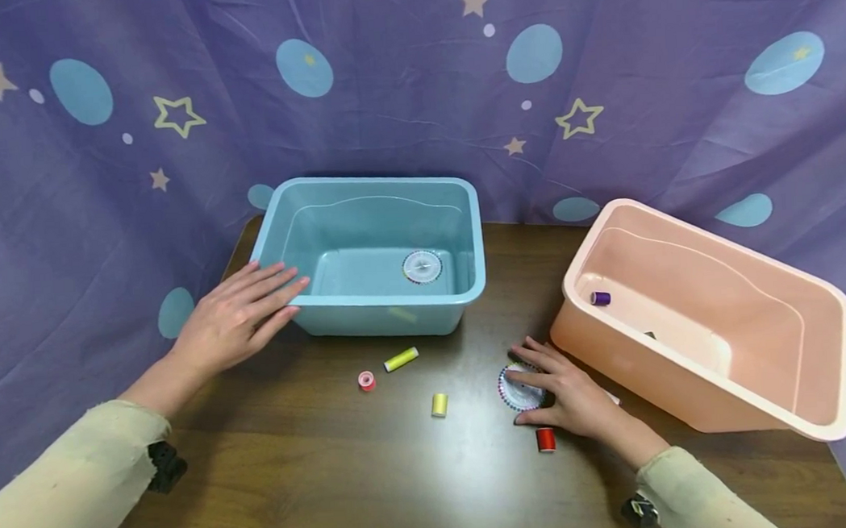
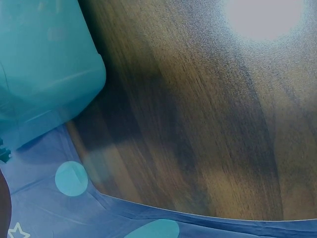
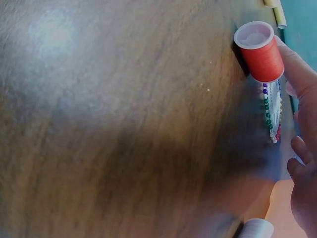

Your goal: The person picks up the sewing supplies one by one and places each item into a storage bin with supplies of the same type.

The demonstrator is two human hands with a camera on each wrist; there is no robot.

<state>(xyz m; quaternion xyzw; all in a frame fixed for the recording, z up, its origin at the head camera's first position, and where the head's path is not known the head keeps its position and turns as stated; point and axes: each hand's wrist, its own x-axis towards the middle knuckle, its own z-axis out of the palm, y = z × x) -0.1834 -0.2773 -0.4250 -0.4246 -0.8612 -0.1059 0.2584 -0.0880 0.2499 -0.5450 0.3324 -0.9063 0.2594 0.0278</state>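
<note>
My left hand (image 1: 233, 312) rests on the near left rim of the blue bin (image 1: 389, 301), its fingers fairly straight. Inside that bin lies a wheel of pins (image 1: 422, 267). On the table, my right hand (image 1: 565, 388) reaches over a second pin wheel (image 1: 519, 387), thumb and fingers spread about its edge. Just beside the thumb stands a red thread spool (image 1: 546, 440), which also shows large in the right wrist view, with the pin wheel (image 3: 272, 116) partly hidden behind it. A pale item (image 1: 612, 398) is mostly covered by the right hand.
A yellow spool (image 1: 440, 405), a longer yellow spool (image 1: 401, 359) and a pink spool (image 1: 366, 380) lie in front of the blue bin. At the right, a peach bin (image 1: 698, 360) contains a purple spool (image 1: 600, 298) and a small dark piece (image 1: 649, 335). Behind hangs a purple curtain (image 1: 415, 135).
</note>
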